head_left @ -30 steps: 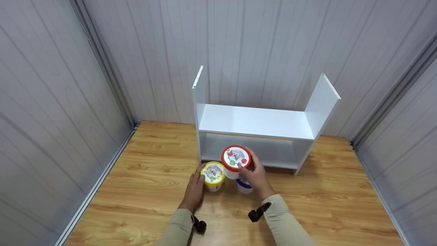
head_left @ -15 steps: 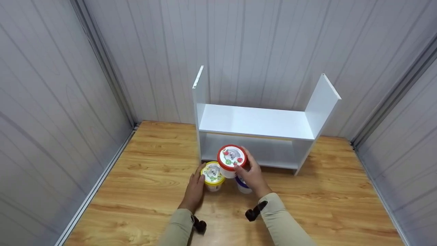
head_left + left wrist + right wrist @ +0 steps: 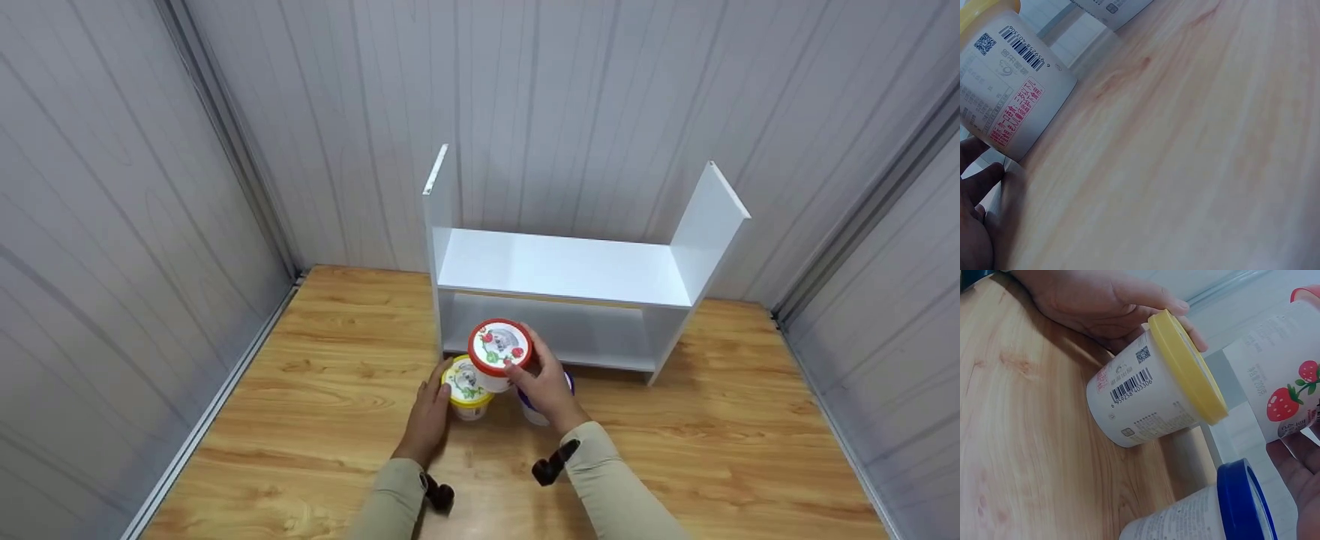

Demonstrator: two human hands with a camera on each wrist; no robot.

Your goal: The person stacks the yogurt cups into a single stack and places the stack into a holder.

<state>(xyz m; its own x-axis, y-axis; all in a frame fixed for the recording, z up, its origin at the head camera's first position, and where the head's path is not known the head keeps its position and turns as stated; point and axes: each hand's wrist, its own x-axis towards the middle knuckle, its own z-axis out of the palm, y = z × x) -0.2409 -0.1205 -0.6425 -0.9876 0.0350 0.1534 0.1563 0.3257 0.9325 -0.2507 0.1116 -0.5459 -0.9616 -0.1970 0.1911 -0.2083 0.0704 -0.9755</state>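
On a wood-grain tabletop (image 3: 315,450) stands a white two-tier board shelf (image 3: 562,266) with two upright side panels. Just in front of the shelf's left end, a white round tub with a yellow lid (image 3: 465,384) stands upright on the tabletop. A white round tub with a blue lid (image 3: 1207,512) stands before the shelf too, farther toward its middle. A white round tub with a red lid (image 3: 500,346) is held off the tabletop before the shelf's lower tier, higher than the yellow lid and apart from it. Lids cover all three tubs, so their contents are hidden.

The right hand (image 3: 550,390) grips the red-lidded tub, thumb at the lid's near edge and fingers around the side. The left hand (image 3: 429,416) is loosely spread, its relaxed fingers against the yellow-lidded tub on the side away from the blue-lidded one.

The red-lidded tub shows strawberries (image 3: 1282,405) on its wall. The yellow-lidded tub carries pink Chinese characters, a barcode (image 3: 1131,386) reading 6 959258 403306 and a QR code (image 3: 1143,354). The blue-lidded tub's print is too small to read.
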